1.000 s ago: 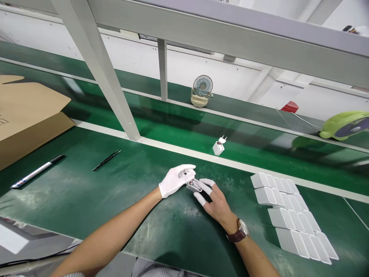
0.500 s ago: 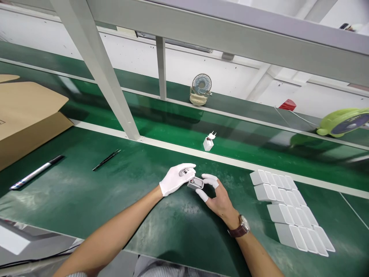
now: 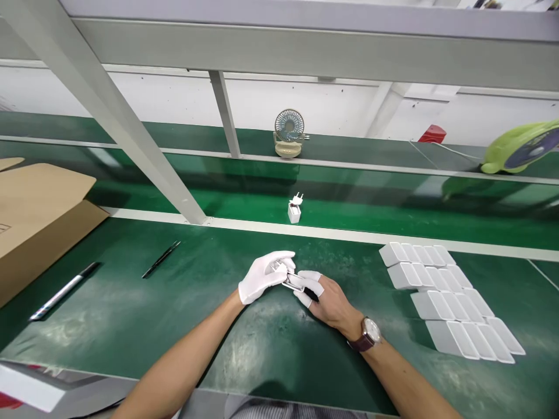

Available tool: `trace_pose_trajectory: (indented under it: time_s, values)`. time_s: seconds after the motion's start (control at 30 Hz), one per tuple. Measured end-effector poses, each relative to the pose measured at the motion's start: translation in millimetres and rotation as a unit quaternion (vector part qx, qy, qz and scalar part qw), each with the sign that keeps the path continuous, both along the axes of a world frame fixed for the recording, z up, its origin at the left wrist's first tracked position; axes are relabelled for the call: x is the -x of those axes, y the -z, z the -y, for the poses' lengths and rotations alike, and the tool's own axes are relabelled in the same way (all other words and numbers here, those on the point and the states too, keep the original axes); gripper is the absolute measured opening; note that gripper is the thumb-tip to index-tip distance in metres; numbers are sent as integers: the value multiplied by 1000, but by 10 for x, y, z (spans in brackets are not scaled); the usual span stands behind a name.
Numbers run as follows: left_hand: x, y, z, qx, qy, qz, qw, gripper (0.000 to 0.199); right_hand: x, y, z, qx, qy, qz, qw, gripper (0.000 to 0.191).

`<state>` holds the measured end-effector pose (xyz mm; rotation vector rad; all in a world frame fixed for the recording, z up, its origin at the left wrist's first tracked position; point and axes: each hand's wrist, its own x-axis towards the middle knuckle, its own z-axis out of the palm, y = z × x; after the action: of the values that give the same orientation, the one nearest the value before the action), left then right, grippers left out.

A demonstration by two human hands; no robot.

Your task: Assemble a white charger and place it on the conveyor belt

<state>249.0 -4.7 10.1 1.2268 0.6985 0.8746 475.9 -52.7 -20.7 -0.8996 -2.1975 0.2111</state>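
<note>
My left hand [image 3: 258,280], in a white glove, is closed around a white plug piece [image 3: 278,267] with metal pins, partly hidden by the fingers. Against it sits a small open white charger housing [image 3: 293,283]. White finger cots cover the fingertips of my right hand [image 3: 332,299], which pinches the housing from the right side. What lies inside the housing is too small to make out. Both hands are just above the green work surface [image 3: 244,355]. Beyond them, a similar white charger housing with its plug piece on top [image 3: 294,213] stands on the green belt.
White housings [image 3: 452,297] lie in several rows at right. Tweezers [image 3: 161,259], a marker pen [image 3: 64,292] and a cardboard box [image 3: 48,212] are at left. A grey slanted post [image 3: 131,131] rises behind. A small fan [image 3: 289,127] and a green fan [image 3: 515,148] stand on the back ledge.
My right fingers have shifted over the housing and now cover more of it, and the housing has turned in the grip. The camera view has also rotated and shifted.
</note>
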Motion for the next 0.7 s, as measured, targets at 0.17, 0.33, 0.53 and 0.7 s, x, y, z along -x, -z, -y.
trace_pose_trajectory:
  time_s: [0.17,0.33,0.53,0.7]
  values:
    - [0,0,-1,18,20,14,1000,56,2,-14,5,3,-5,-6,1000,49]
    - [3,-2,-5,30,25,17,999,55,1,-10,-6,23,-14,-23,999,46]
    - [8,1,1,40,31,24,998,54,15,-12,-20,33,-20,-39,998,49]
    - [16,9,-4,43,25,12,999,54,8,51,-14,37,-6,-29,999,51]
